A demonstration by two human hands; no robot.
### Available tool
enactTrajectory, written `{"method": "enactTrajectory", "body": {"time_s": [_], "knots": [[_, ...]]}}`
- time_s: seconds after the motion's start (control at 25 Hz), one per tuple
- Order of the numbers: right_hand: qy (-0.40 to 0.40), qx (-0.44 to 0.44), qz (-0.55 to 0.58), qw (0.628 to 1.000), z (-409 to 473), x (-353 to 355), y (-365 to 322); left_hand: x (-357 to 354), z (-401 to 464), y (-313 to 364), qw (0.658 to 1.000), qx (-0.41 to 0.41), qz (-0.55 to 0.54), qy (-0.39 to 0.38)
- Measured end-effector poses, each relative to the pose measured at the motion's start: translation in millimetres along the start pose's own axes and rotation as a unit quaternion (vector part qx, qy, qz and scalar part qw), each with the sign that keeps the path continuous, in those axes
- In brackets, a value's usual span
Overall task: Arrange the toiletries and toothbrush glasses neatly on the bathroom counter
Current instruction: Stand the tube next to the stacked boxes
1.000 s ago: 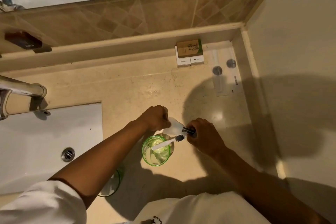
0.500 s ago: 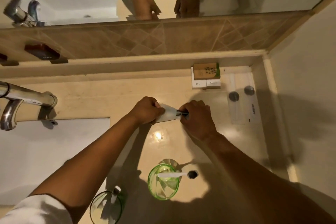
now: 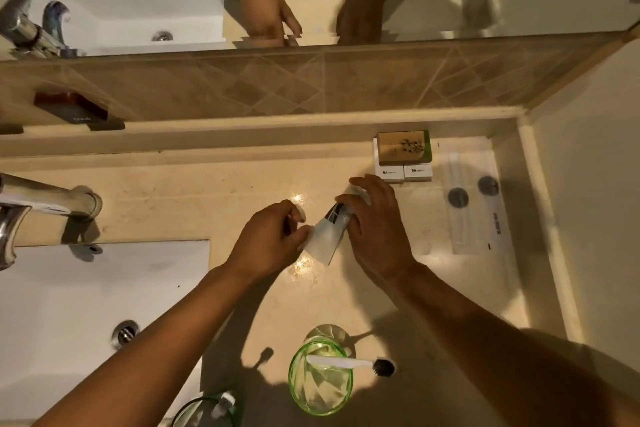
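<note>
Both hands hold a small white tube (image 3: 325,239) with a dark cap just above the beige counter (image 3: 194,198). My left hand (image 3: 270,241) pinches its flat lower end. At the cap end, my right hand (image 3: 375,229) wraps over it, fingers partly spread. A green glass (image 3: 320,380) stands near me with a white toothbrush (image 3: 349,363) leaning over its rim, dark bristles to the right. A second green glass (image 3: 204,411) with a toothbrush shows at the bottom edge. Small boxes (image 3: 403,156) are stacked at the back wall.
A white sink (image 3: 76,291) with a metal tap (image 3: 45,199) fills the left. Two packets with dark round caps (image 3: 472,194) lie in the back right corner by the side wall. A mirror runs above the tiled ledge.
The view has tilted up, so the green glass now sits lower in frame. Both hands carried the tube away from the glass toward the boxes, and it now lies more slanted.
</note>
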State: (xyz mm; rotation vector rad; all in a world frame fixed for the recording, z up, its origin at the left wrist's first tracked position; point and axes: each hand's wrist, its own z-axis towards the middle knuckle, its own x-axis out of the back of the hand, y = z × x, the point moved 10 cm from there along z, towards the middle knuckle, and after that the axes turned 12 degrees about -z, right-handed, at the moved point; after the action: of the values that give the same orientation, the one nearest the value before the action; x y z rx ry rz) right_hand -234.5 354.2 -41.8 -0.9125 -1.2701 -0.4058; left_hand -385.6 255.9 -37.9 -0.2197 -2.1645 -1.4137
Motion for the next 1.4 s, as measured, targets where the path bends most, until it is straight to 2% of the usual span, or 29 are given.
{"method": "enactTrajectory", "body": {"time_s": [0.08, 0.16, 0.24, 0.44, 0.64, 0.76, 0.88, 1.16, 1.4], "knots": [[0.020, -0.032, -0.014, 0.999, -10.4, 7.7, 2.0, -15.9, -0.2, 9.7, 0.996, -0.068, 0.045, -0.039], [-0.001, -0.001, -0.013, 1.000, -20.5, 0.8, -4.9, -29.2, -0.9, 12.2, 0.991, -0.097, 0.060, -0.068], [-0.041, 0.016, -0.020, 0.999, -29.3, -12.3, -6.2, -39.9, -1.5, 11.2, 0.989, -0.096, 0.066, -0.091], [-0.078, -0.037, -0.026, 0.996, -40.3, -19.4, 12.1, -66.4, -10.0, 3.6, 0.982, -0.069, 0.089, -0.153], [-0.093, -0.062, -0.021, 0.994, -37.2, -20.5, 19.3, -67.7, -7.7, 4.7, 0.984, -0.062, 0.073, -0.149], [-0.087, -0.063, -0.001, 0.994, -35.4, -20.3, 16.5, -55.6, -2.8, 15.7, 0.979, -0.137, 0.129, -0.081], [-0.088, -0.065, 0.003, 0.994, -30.0, -20.3, 16.0, -56.0, 2.2, 27.3, 0.953, -0.206, 0.219, -0.044], [-0.079, -0.061, -0.036, 0.994, -8.9, -21.9, 20.2, -71.6, 22.5, 15.9, 0.947, -0.153, 0.278, -0.058], [-0.050, -0.063, -0.079, 0.994, 11.8, -14.5, 21.4, -73.1, 48.8, 21.7, 0.956, -0.139, 0.250, -0.067]]}}
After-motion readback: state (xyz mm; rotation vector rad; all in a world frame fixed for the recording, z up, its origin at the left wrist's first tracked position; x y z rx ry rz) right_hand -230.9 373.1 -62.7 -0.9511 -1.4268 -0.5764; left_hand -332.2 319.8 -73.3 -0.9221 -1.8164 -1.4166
